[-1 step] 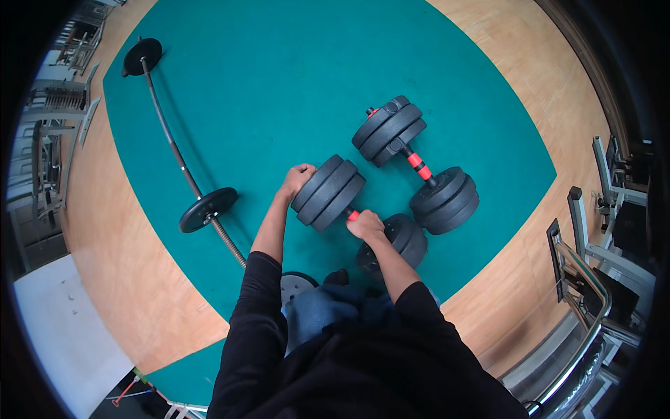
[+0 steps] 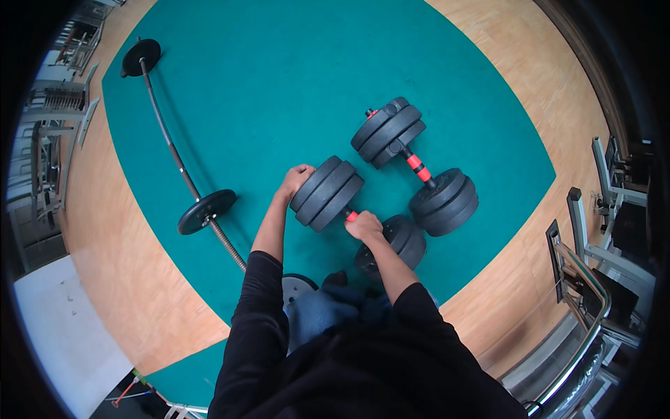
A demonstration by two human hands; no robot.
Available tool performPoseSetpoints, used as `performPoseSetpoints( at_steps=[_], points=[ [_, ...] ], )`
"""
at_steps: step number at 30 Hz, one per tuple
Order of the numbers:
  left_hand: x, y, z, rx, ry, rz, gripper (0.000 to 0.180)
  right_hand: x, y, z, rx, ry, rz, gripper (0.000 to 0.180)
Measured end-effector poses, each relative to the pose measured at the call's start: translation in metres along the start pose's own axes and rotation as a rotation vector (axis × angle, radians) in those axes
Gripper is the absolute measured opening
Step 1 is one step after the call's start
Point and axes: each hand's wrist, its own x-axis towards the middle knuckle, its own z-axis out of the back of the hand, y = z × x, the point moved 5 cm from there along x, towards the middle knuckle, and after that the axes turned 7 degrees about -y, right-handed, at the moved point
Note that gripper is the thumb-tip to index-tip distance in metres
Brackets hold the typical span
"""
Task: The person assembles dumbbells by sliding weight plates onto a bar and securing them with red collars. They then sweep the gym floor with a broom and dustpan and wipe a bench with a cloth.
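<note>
A dumbbell with black plates [image 2: 326, 193] and a red grip lies in front of me on the green mat. My right hand [image 2: 364, 226] is wrapped round its grip, between the two stacks of plates. At the far-left end of the same dumbbell, my left hand [image 2: 300, 179] is closed against the outer plate; the plates hide part of its fingers. The near-right stack [image 2: 399, 243] is partly covered by my right hand and forearm. Just beyond, to the right, rests a second dumbbell [image 2: 419, 167] with black plates and a red and black grip, touched by neither hand.
On the left a long barbell [image 2: 170, 143] with black plates runs from far left toward my feet, where a grey plate [image 2: 298, 288] shows. Wooden flooring [image 2: 157, 279] borders the mat [image 2: 279, 70]. Metal-framed equipment [image 2: 607, 258] stands at right, more racks [image 2: 63, 105] at left.
</note>
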Motion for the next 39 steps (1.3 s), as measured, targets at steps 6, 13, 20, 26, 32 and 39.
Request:
performPoseSetpoints(
  at_steps=[6, 13, 20, 26, 32, 39],
  points=[
    [0.013, 0.01, 0.005, 0.029, -0.128, 0.023, 0.044, 0.016, 0.013, 0.006, -0.092, 0.058, 0.036, 0.047],
    [-0.048, -0.002, 0.033, 0.142, -0.368, 0.099, 0.051, -0.006, 0.0, 0.035, -0.492, -0.103, 0.405, 0.044],
    [-0.207, -0.009, 0.025, 0.127, -0.324, 0.046, 0.037, -0.112, -0.039, 0.09, -0.52, -0.23, 0.687, 0.033],
    [-0.354, -0.053, 0.058, 0.294, -0.266, 0.193, 0.04, -0.2, -0.131, 0.134, -0.399, -0.167, 0.43, 0.028],
    [-0.46, -0.132, 0.106, 0.553, -0.315, 0.207, 0.043, -0.336, -0.187, 0.189, -0.19, -0.185, 0.259, 0.012],
    [-0.488, -0.187, 0.092, 0.733, -0.102, -0.05, 0.036, -0.463, -0.203, 0.234, -0.113, -0.305, 0.239, 0.013]
  ],
)
